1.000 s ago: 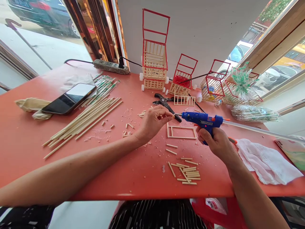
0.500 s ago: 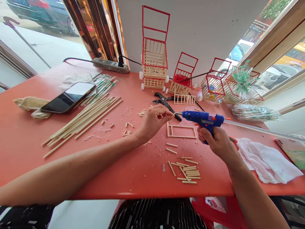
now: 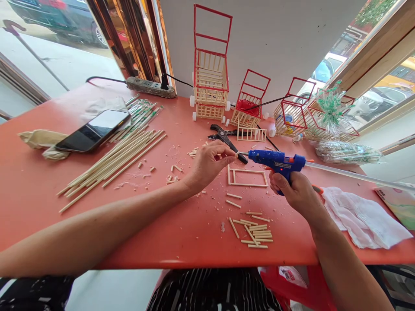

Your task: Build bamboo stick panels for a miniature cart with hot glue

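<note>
My right hand (image 3: 293,188) is wrapped round the grip of a blue hot glue gun (image 3: 275,160), with a long clear glue stick (image 3: 343,171) running out of its back. Between the thumb and fingers of my left hand (image 3: 212,162) is pinched a short wooden stick (image 3: 237,154), most of it hidden. The gun's nozzle points left and meets the stick's end. Just below lies a rectangular stick frame (image 3: 248,178) with a crossbar near its left side. Cut stick pieces (image 3: 259,233) form a loose pile nearer the front edge.
Black pliers (image 3: 227,140) and a small slatted panel (image 3: 252,134) lie behind my hands. Several model carts (image 3: 211,82) stand along the wall. Long sticks (image 3: 113,162), a phone (image 3: 94,131) and a power strip (image 3: 151,87) are at left, a white cloth (image 3: 363,216) at right.
Both hands hold nearly the same pose, the nozzle still at the small stick. The whole view has shifted very slightly.
</note>
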The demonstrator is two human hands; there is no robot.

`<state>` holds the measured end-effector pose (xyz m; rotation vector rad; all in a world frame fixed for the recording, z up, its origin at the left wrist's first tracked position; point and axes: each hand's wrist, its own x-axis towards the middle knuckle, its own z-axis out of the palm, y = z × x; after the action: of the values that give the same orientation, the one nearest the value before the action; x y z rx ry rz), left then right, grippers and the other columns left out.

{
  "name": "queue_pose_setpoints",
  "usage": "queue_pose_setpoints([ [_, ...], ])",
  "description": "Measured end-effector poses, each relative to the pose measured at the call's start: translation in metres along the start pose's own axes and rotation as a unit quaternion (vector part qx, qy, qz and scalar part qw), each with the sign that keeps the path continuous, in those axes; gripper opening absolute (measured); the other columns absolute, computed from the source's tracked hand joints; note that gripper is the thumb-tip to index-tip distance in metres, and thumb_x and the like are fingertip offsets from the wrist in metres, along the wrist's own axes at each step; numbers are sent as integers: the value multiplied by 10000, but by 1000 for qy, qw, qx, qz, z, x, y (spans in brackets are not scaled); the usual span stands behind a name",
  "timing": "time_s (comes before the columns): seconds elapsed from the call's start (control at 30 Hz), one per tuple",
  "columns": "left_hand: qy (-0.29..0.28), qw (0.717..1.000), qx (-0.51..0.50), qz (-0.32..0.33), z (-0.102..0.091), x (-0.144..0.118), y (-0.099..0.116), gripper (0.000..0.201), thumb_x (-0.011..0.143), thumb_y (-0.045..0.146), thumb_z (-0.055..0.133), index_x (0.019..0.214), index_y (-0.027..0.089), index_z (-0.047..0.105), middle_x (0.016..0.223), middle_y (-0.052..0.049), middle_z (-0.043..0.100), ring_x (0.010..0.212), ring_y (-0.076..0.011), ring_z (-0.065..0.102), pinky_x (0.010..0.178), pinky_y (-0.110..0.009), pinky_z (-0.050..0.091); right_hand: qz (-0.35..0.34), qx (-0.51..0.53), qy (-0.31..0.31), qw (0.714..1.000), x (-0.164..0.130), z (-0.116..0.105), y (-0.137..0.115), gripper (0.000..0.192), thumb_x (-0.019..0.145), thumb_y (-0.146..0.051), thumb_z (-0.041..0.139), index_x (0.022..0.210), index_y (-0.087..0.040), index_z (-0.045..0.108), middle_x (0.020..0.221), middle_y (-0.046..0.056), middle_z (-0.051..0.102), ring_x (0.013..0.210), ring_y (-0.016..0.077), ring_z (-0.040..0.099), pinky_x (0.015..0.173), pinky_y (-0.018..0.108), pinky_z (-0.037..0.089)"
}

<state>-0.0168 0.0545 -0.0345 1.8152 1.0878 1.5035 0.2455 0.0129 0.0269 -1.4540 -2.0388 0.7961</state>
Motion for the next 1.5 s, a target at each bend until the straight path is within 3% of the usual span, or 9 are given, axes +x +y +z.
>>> queue_pose_setpoints([
  [0.43, 2, 1000, -6, -12, -1, 1, 1, 94, 872, 293, 782, 826, 219, 818, 884, -56, 778, 786, -173, 658, 656, -282, 511, -7, 30, -4, 1000, 0, 0, 10, 593, 994, -759, 492, 747, -221, 534, 639, 12, 518, 571, 144, 459, 544, 310, 385],
  [1.07, -2, 1000, 4, -2, -1, 0, 4, 107, 883, 259, 765, 792, 216, 802, 847, -45, 762, 756, -168, 633, 653, -283, 499, -6, 30, -5, 1000, -2, 3, 4, 620, 970, -790, 495, 705, -230, 501, 617, 11, 510, 555, 140, 463, 531, 307, 373],
  [1.5, -19, 1000, -12, 1, -2, -1, 1, 112, 914, 262, 742, 860, 209, 825, 948, -63, 788, 808, -172, 674, 696, -285, 529, -4, 12, -3, 1000, -1, 1, 6, 596, 994, -751, 482, 714, -226, 514, 607, 7, 505, 544, 142, 469, 535, 317, 363],
])
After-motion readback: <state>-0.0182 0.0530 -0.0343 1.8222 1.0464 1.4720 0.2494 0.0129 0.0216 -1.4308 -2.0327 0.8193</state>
